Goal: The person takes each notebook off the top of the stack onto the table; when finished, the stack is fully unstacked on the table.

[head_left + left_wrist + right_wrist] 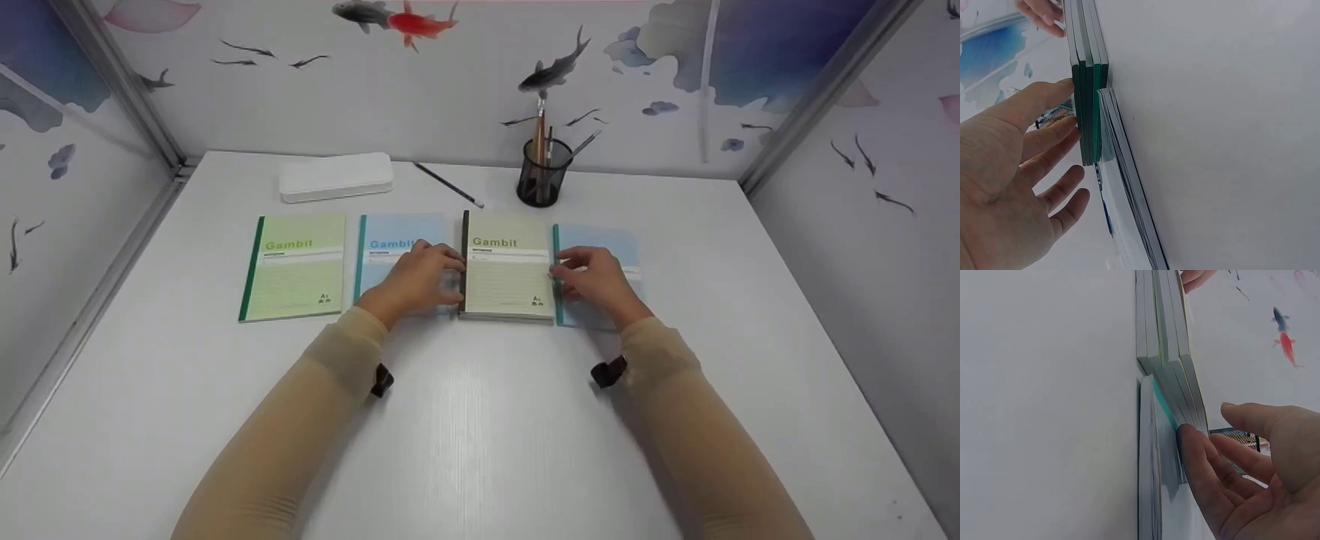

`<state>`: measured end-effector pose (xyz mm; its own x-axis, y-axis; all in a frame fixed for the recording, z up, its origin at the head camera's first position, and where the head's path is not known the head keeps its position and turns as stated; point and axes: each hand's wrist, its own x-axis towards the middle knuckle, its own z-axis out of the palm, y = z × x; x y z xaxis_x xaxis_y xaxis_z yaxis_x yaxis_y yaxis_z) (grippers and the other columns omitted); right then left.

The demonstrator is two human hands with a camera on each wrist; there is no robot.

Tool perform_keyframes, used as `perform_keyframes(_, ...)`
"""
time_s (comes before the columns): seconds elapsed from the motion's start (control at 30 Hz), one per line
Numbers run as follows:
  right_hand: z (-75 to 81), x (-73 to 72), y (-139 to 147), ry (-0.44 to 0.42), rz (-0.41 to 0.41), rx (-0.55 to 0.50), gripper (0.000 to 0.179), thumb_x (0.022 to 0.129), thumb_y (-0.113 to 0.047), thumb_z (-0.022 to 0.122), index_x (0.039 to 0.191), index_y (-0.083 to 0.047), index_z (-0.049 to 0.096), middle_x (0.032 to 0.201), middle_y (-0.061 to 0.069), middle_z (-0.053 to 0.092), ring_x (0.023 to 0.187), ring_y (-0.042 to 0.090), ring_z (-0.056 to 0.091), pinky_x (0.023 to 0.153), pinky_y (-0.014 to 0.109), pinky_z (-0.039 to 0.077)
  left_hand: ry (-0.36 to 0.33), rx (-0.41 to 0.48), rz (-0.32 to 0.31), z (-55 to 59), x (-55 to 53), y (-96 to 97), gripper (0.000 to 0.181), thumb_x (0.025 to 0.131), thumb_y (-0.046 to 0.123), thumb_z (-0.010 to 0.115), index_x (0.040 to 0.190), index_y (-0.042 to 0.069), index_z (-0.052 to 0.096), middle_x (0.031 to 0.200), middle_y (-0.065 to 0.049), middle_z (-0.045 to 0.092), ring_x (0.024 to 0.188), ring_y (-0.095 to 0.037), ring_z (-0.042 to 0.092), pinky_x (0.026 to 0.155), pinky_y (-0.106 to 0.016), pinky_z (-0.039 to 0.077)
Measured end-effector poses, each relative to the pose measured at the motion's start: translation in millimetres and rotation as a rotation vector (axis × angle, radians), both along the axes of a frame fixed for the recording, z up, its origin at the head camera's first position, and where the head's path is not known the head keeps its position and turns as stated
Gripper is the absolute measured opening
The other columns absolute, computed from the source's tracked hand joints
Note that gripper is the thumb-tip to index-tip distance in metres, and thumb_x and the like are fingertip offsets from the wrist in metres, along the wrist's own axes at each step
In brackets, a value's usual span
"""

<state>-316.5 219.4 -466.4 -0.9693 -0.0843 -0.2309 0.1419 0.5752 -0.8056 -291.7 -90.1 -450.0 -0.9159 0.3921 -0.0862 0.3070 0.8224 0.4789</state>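
A stack of several notebooks (506,281) lies between my hands, its top one pale yellow-green with a dark spine and "Gambit" on the cover. My left hand (420,279) reaches over a light blue notebook (397,227), its thumb and fingertips at the stack's spine side. In the left wrist view its fingers are spread loosely against the stacked spines (1088,107). Above another blue notebook (607,238), my right hand (596,281) has its fingertips at the stack's page-edge side. The right wrist view shows the stack's pale page edges (1168,332) beside those relaxed fingers.
A green notebook (296,289) lies at the left end of the row. Behind stand a white case (337,178), a dark pencil (448,184) and a black mesh pen cup (540,184) with brushes and pens. Patterned panels (450,97) enclose the white table (465,420) at back and sides.
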Motion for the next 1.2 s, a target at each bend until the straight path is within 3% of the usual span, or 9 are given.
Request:
perform_keyframes(0.33,1.7,-6.1,-15.3,-0.015,-0.005,0.027,0.057,0.092,-0.027,0.078,0.142,-0.007,0.059,0.122,0.013,0.065,0.089,0.022,0.073,0.074,0.031,0.062,-0.019,0.004,0.039,-2.5,-0.6,1.0,0.053,0.09,0.032,0.082,0.137,0.015,0.068,0.147,0.003,0.056,0.138,-0.026,0.043,0.117,-0.044,0.041)
perform_keyframes(0.47,2.1,-5.6,-16.9,-0.01,-0.002,0.049,0.062,0.091,-0.026,0.08,0.144,-0.005,0.057,0.123,0.013,0.065,0.091,0.02,0.072,0.075,0.03,0.061,0.001,-0.027,0.02,-1.5,0.5,2.3,0.053,0.09,0.032,0.081,0.139,0.013,0.066,0.148,0.002,0.056,0.137,-0.026,0.045,0.116,-0.044,0.042)
perform_keyframes(0.8,3.2,-4.6,-15.9,0.016,-0.023,0.013,0.054,0.092,-0.018,0.079,0.141,-0.003,0.061,0.125,0.015,0.066,0.099,0.019,0.07,0.081,0.027,0.06,0.051,-0.039,0.001,2.2,3.0,0.9,0.052,0.09,0.033,0.082,0.136,0.015,0.069,0.147,0.003,0.059,0.137,-0.025,0.045,0.117,-0.045,0.04)
perform_keyframes(1.03,5.2,-5.0,-14.8,-0.007,-0.03,0.063,0.051,0.094,-0.018,0.074,0.142,-0.004,0.06,0.122,0.015,0.068,0.09,0.018,0.069,0.074,0.027,0.057,0.06,-0.013,-0.02,-4.3,-1.2,0.1,0.055,0.089,0.037,0.082,0.136,0.013,0.069,0.147,0.002,0.06,0.133,-0.024,0.046,0.113,-0.042,0.043)
perform_keyframes(1.2,2.6,-4.8,-7.4,-0.01,-0.04,0.014,0.05,0.093,-0.013,0.067,0.142,-0.006,0.059,0.12,0.015,0.069,0.084,0.018,0.07,0.072,0.027,0.059,0.035,0.006,-0.028,-6.3,-1.2,-1.1,0.057,0.089,0.038,0.082,0.137,0.012,0.067,0.149,0.002,0.057,0.133,-0.024,0.045,0.113,-0.042,0.044)
